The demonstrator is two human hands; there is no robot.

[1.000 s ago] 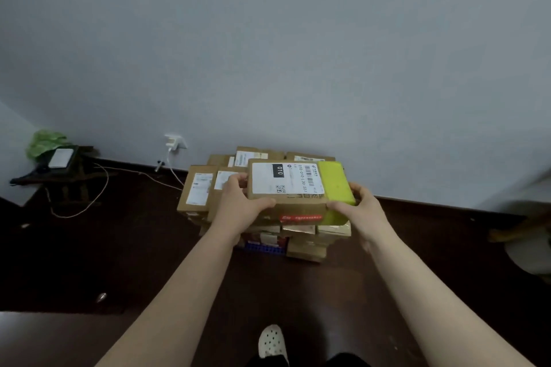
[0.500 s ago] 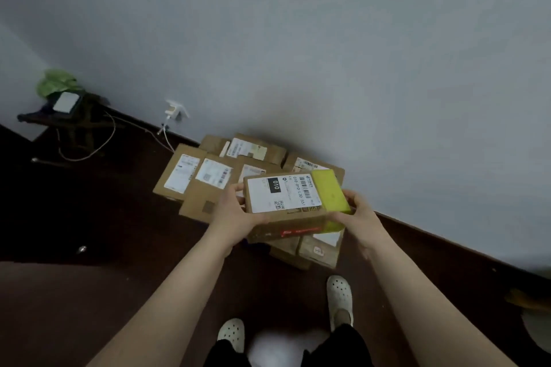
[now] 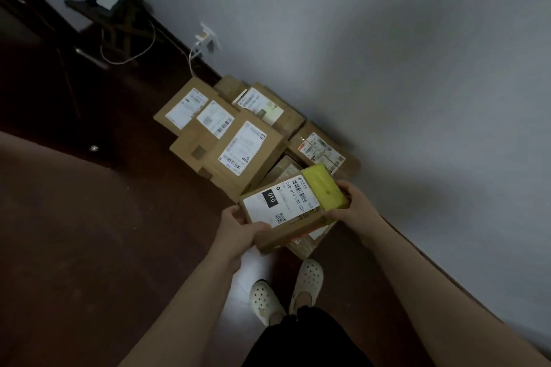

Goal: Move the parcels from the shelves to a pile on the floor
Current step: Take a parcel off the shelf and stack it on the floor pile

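**Two hands holding one labelled parcel over the pile**

Both hands are gripping a brown cardboard parcel [image 3: 293, 225] by its short ends, just above the near edge of the pile of parcels [image 3: 238, 152], which is sitting on the dark floor [image 3: 89, 217] against the wall [image 3: 417, 68]. The left hand [image 3: 238, 229] is laying its thumb over the top corner beside the white shipping label [image 3: 280, 202], with its fingers hidden beneath. The right hand [image 3: 357, 205] is clamping the far end, where a yellow-green packet [image 3: 325, 188] is lying against the carton. Whether that packet is a separate item or part of the same parcel, I cannot tell.

The carton is looking stiff and square-edged and, judging by the easy grip, fairly light. Its bare cardboard is probably offering decent friction, though the glossy label and yellow wrap may be slicker. Holding at opposite ends with fingers under the base is looking like the safest purchase, since it is pressing both pieces together. The pile's top boxes are lying at uneven angles, so the set-down is likely calling for a flat, supported spot.
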